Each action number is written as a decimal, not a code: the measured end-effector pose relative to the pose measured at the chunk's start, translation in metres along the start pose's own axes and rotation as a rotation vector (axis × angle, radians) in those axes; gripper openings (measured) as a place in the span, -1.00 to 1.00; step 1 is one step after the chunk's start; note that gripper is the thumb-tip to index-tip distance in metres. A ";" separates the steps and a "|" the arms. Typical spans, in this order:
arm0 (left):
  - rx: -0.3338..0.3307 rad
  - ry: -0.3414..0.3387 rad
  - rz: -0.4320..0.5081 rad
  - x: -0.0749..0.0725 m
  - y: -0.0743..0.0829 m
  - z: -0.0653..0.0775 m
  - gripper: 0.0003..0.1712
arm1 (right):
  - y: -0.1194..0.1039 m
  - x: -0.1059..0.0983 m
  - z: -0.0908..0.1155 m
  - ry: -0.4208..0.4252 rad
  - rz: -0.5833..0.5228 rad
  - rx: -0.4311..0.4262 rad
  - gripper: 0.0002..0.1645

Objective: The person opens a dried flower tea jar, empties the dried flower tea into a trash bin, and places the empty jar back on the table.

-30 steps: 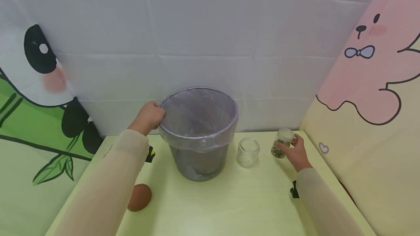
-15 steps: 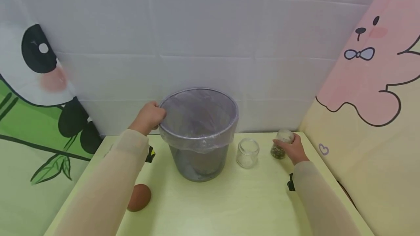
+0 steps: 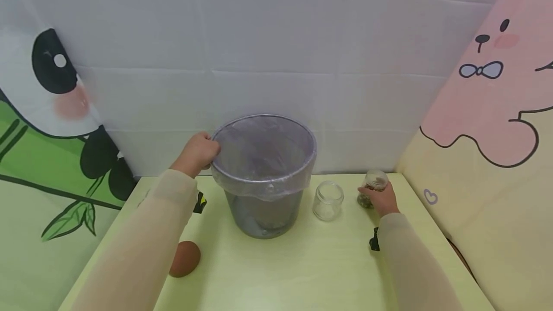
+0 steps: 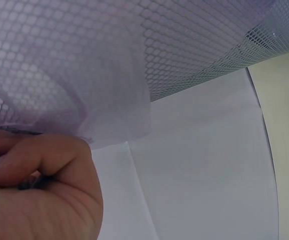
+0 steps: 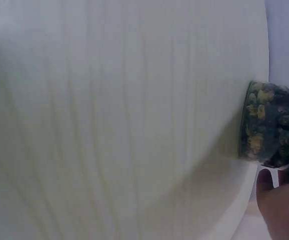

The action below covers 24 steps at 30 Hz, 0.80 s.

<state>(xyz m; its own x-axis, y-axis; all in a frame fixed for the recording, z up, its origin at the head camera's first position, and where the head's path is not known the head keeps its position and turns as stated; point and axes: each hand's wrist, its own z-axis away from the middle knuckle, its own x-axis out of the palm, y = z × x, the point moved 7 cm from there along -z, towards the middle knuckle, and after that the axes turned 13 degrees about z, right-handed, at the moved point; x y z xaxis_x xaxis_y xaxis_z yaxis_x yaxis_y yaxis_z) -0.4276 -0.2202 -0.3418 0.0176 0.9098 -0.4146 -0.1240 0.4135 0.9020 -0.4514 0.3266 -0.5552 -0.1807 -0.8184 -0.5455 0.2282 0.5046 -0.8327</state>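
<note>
Left hand [image 3: 198, 153] curled tight on the rim of the grey mesh bin [image 3: 263, 217], pinching the translucent liner [image 3: 270, 188] there; in the left wrist view it's cut by the frame edge, and the far fingertips are hidden. Right hand [image 3: 383, 200] wrapped round the filled jar [image 3: 375, 176], right of the bin near the surface [image 3: 311, 272]'s back edge; opening only as wide as the jar, some fingers out of sight behind it. Right wrist view crops hand and jar; dark and yellowish bits inside, can't identify. Base contact with surface: can't tell. Clear jar [image 3: 328, 201] upright between bin and filled jar. Brown rounded object [image 3: 186, 258] partly covered by left sleeve [image 3: 142, 244].
</note>
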 end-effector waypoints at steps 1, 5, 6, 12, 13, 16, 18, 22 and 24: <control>0.002 -0.003 0.000 0.001 0.000 0.000 -0.61 | 0.001 0.000 0.000 0.014 0.005 0.003 0.42; 0.007 -0.010 -0.011 0.001 0.001 -0.002 -0.61 | 0.001 0.000 -0.001 0.043 -0.004 -0.002 0.32; 0.007 -0.010 -0.016 0.001 0.001 -0.002 -0.63 | 0.001 0.001 -0.001 0.044 -0.004 -0.003 0.31; 0.016 -0.016 -0.011 0.000 0.001 -0.003 -0.74 | 0.001 0.001 -0.001 0.038 0.004 -0.014 0.30; 0.019 -0.016 -0.009 0.000 0.001 -0.003 -0.75 | 0.001 0.001 -0.001 0.036 0.005 -0.017 0.30; 0.020 -0.011 0.002 0.000 0.002 -0.002 -0.80 | 0.002 0.000 0.000 0.040 0.009 -0.015 0.29; 0.021 -0.007 0.010 0.001 0.002 -0.002 -0.83 | 0.002 -0.001 0.002 0.037 0.012 -0.009 0.29; 0.015 -0.008 0.014 0.001 0.001 -0.001 -0.84 | 0.001 -0.001 0.005 0.026 0.020 -0.006 0.29; 0.013 -0.009 0.008 0.001 0.001 -0.001 -0.82 | -0.001 0.000 0.006 0.016 0.012 -0.015 0.28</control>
<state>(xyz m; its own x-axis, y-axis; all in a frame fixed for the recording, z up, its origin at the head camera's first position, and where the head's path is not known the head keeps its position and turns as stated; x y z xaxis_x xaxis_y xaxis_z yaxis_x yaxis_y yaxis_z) -0.4284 -0.2191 -0.3412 0.0259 0.9134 -0.4063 -0.1115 0.4065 0.9068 -0.4460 0.3245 -0.5542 -0.1928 -0.8079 -0.5569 0.2163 0.5186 -0.8272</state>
